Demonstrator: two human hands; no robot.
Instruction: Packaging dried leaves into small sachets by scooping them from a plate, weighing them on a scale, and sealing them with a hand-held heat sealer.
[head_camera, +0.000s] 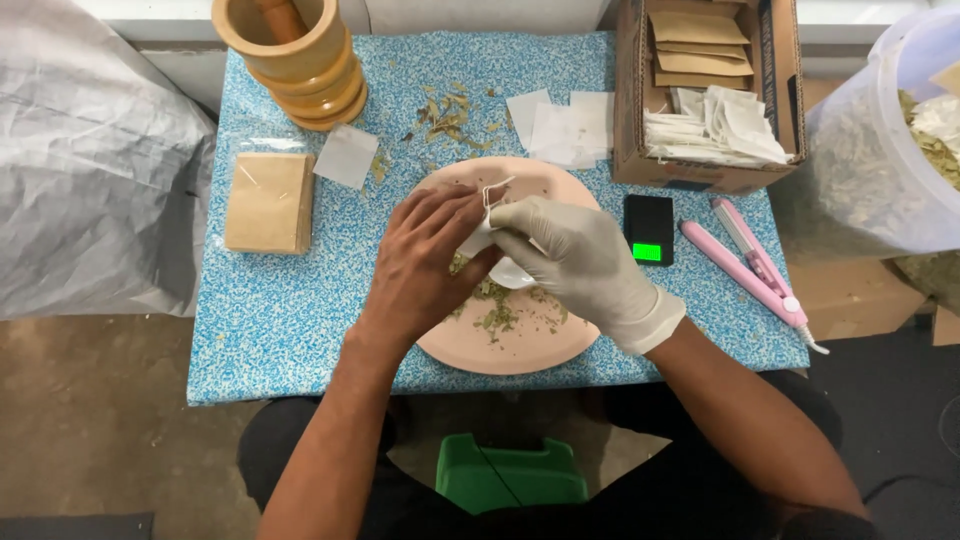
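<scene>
Head view: blue speckled table (290, 310) carries a round pink plate (560, 345) strewn with dried green leaves (497, 315). Over the plate's middle, the bare left hand (425, 265) and white-gloved right hand (575, 255) together pinch a small white drawstring tea bag (482, 232).

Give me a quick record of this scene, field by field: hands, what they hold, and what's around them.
left hand: bare, pinching a small white bag together with the other hand
right hand: in a white glove, on the same bag
plate: pink, under both hands, scattered with dried leaves
right of plate: small black scale, pink heat sealer
far left: wooden mortar
far right: cardboard box of empty bags
</scene>
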